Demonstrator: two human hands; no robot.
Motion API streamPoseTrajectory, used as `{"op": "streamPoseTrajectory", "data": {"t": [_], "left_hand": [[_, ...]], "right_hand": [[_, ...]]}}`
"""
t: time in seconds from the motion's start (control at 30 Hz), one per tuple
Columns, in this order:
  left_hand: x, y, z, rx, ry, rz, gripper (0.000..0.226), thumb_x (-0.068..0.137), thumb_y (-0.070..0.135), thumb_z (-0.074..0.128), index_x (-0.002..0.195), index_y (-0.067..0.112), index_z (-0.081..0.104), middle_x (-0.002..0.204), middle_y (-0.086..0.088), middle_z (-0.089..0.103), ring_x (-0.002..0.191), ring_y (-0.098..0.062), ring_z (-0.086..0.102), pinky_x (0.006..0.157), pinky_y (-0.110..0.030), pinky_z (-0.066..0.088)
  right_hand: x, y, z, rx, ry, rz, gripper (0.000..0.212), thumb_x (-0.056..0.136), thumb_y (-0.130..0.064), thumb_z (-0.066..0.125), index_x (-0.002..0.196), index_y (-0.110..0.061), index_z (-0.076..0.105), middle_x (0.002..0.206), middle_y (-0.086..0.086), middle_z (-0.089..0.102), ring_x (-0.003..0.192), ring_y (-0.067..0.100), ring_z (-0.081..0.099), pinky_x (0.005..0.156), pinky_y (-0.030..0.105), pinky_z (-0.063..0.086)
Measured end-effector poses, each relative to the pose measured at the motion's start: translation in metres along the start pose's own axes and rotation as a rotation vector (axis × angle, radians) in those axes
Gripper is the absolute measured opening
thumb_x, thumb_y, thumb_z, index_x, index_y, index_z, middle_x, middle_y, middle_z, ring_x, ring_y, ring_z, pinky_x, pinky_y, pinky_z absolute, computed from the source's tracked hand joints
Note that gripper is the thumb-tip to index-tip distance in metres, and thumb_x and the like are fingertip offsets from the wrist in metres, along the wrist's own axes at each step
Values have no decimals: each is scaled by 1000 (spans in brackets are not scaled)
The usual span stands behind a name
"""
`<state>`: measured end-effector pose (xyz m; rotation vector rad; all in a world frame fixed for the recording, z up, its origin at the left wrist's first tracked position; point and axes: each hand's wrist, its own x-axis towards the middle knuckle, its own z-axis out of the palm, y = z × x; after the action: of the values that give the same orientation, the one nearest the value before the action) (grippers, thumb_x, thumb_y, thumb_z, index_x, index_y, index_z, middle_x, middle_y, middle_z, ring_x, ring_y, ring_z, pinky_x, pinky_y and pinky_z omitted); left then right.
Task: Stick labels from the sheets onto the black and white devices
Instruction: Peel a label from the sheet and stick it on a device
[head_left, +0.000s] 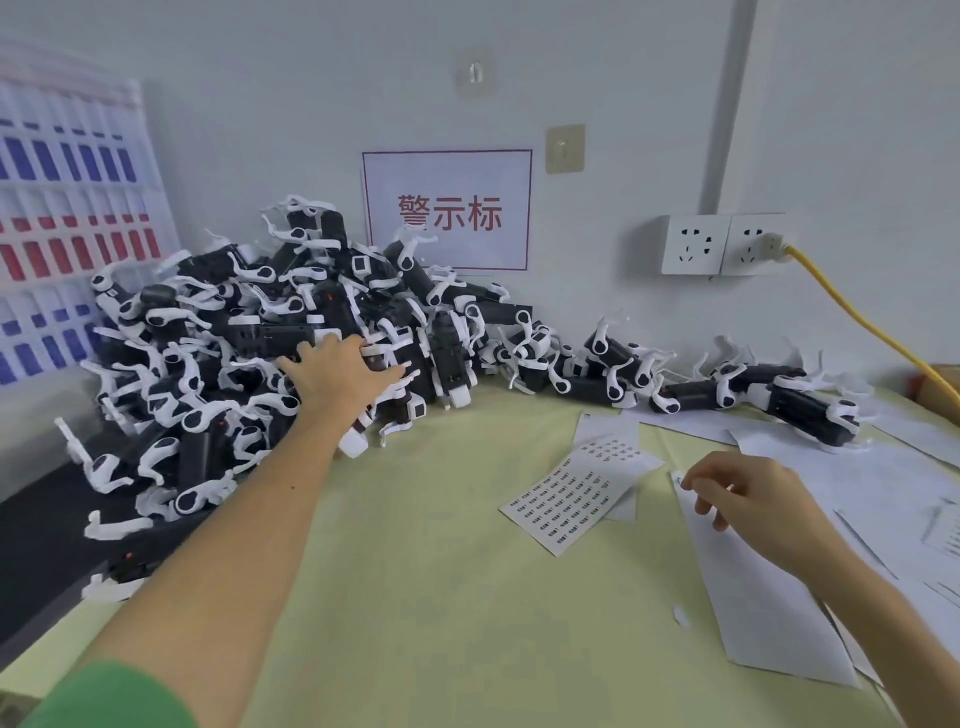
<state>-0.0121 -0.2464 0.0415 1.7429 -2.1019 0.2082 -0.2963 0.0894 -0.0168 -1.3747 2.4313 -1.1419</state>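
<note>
A big heap of black and white devices (249, 353) fills the left back of the yellow-green table (441, 597). My left hand (337, 371) reaches onto the heap with fingers spread over a device; whether it grips one I cannot tell. A row of more devices (727, 389) runs along the wall to the right. A label sheet (576, 491) with rows of small printed labels lies in the middle right. My right hand (743, 493) hovers over a blank white sheet (748, 587), fingers loosely curled, its fingertips at the sheet's upper corner.
More white sheets (893, 478) cover the table's right side. On the wall hang a red-framed sign (449, 210), a double socket (722, 244) with a yellow cable (872, 327), and a blue and red chart (72, 228) at left. A dark surface (36, 540) borders the table's left.
</note>
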Motion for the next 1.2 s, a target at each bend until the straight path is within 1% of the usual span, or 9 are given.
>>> {"op": "streamPoseTrajectory", "data": {"t": [0.13,0.27,0.33,0.43,0.53,0.67,0.9,1.07,1.2], "left_hand": [[1,-22,-2,-11,23,145,71,85,78,54,135,29,62,134,-2,59,127,-35,43,95,-51,45],[-27,-22,3,-213,264,204,52,81,66,65,107,21,72,75,5,51,100,-32,58,67,-39,44],[-39,-12,1,-274,284,229,48,77,66,66,101,25,74,65,9,39,86,-29,60,65,-37,46],[-52,7,-5,-317,311,318,41,73,65,48,61,26,53,57,5,42,62,-23,51,56,-31,38],[-61,25,-7,-340,334,419,46,81,49,52,46,21,39,47,3,38,52,-20,43,49,-24,27],[-73,46,-9,-279,355,629,42,83,37,60,47,21,46,52,5,32,46,-8,27,49,-20,14],[-97,64,-14,-395,376,765,45,77,23,69,51,25,32,50,2,28,46,-20,27,50,-20,9],[-131,72,-16,-598,418,938,38,82,34,55,48,21,45,47,1,39,44,-21,36,51,-22,21],[-179,103,-9,-543,473,1187,32,79,29,56,48,20,53,44,4,46,55,-15,28,57,-25,21]], "right_hand": [[-1,-1,1,-2,-26,-3,28,94,-9,62,76,-28,72,65,-9,70,52,11,64,63,33,51],[-1,-1,2,-14,-30,-6,30,94,-8,62,76,-29,73,65,-11,70,52,10,64,62,30,49],[-1,-1,2,-17,-31,-7,29,94,-8,62,76,-29,73,65,-11,70,53,10,64,62,30,49],[0,0,2,-21,-42,-9,29,94,-9,63,76,-29,73,65,-11,70,52,11,65,63,30,51],[0,1,3,-18,-55,-12,29,94,-9,62,76,-28,72,65,-11,70,52,11,64,62,30,50],[1,2,4,-21,-65,-17,28,95,-10,62,76,-28,72,66,-12,70,52,10,64,61,27,48],[0,1,5,-27,-76,-23,28,94,-9,61,76,-27,72,67,-10,71,54,12,64,62,28,52],[1,2,7,-35,-84,-22,28,94,-8,62,76,-27,72,65,-11,70,53,9,64,60,25,49],[0,3,7,-20,-82,-29,28,94,-6,62,76,-25,72,65,-8,71,54,11,64,61,27,52]]}}
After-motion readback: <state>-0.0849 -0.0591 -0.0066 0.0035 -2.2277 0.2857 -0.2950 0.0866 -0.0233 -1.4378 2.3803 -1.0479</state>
